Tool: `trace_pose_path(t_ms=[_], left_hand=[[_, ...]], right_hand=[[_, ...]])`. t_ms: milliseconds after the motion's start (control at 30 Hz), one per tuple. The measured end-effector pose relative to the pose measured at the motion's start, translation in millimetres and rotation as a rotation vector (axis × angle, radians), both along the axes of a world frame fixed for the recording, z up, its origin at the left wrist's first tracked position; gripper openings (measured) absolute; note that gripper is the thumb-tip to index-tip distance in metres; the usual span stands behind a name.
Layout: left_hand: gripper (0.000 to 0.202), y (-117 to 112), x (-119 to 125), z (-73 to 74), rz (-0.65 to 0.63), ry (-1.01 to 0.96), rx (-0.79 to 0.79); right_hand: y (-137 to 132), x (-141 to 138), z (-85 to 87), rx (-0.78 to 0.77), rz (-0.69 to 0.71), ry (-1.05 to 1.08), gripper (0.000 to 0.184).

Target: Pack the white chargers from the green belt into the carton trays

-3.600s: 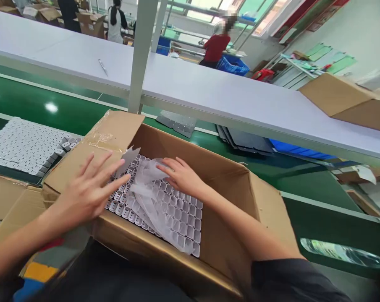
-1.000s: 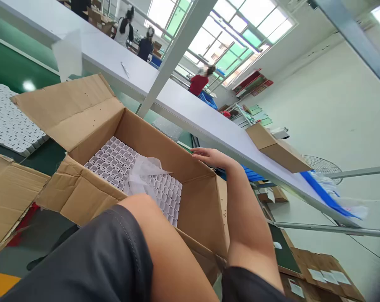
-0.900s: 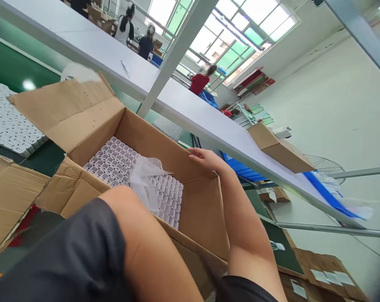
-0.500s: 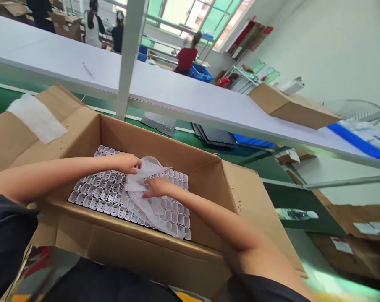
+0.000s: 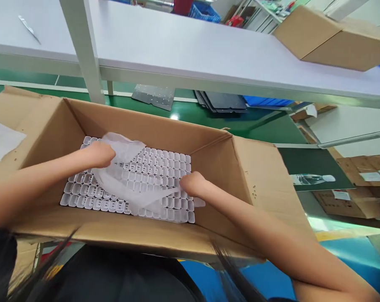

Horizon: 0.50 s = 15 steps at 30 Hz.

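Inside a large open cardboard box [image 5: 145,117], rows of small white plastic cases [image 5: 95,203] stand packed side by side, their hollow sides up. A thin, translucent white sheet [image 5: 120,184] lies crumpled across them. My left hand [image 5: 100,154] is closed on the sheet over the left part of the rows. At the right side my right hand [image 5: 192,183] is closed on another edge of it, and the sheet stretches between both hands. The fingertips of both hands are mostly hidden.
A white shelf [image 5: 177,46] on a metal post [image 5: 84,50] runs behind the box. On it are tweezers [image 5: 29,29] and a cardboard carton [image 5: 331,37]. Black trays [image 5: 221,102] lie beneath. A plastic bottle [image 5: 314,179] lies right of the box flap.
My hands have moved apart, left hand leftward and right hand rightward, spreading the bunched sheet wider over the cases. The view has tilted downward.
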<state>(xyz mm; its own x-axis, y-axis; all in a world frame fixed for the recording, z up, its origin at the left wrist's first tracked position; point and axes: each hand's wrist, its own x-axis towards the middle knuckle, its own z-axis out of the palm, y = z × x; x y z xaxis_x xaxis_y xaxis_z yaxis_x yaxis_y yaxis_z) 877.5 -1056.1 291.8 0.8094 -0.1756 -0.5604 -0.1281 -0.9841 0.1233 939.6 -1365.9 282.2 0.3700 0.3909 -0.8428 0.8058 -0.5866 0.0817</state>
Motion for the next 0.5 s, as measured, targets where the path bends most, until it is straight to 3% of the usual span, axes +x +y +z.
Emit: trace_pose_path(t_ms=[67, 167, 233, 333, 400, 500], left_hand=[[0.024, 8.5, 8.4, 21.4, 0.016, -0.01, -0.011], [0.032, 8.7, 11.2, 45.4, 0.056, -0.042, -0.293], [0.036, 5.2, 9.3, 53.1, 0.138, -0.073, -0.506], [0.043, 5.2, 8.4, 56.0, 0.295, -0.158, -0.711], [0.045, 11.2, 11.1, 55.9, 0.362, -0.216, -0.721], [0.046, 24.5, 16.9, 55.3, 0.365, -0.196, -0.594]], right_hand=[[0.9, 1.5, -1.1, 0.145, -0.015, -0.011, 0.057], [14.5, 1.0, 0.4, 0.524, -0.133, 0.229, 0.089], [26.4, -1.6, -0.5, 0.676, -0.245, 0.436, 0.084], [36.7, -1.4, -1.6, 0.75, -0.338, 0.711, 0.057], [33.9, 6.7, 4.6, 0.829, -0.394, 0.785, 0.045], [17.8, 30.3, 26.6, 1.015, -0.56, 0.677, 0.039]])
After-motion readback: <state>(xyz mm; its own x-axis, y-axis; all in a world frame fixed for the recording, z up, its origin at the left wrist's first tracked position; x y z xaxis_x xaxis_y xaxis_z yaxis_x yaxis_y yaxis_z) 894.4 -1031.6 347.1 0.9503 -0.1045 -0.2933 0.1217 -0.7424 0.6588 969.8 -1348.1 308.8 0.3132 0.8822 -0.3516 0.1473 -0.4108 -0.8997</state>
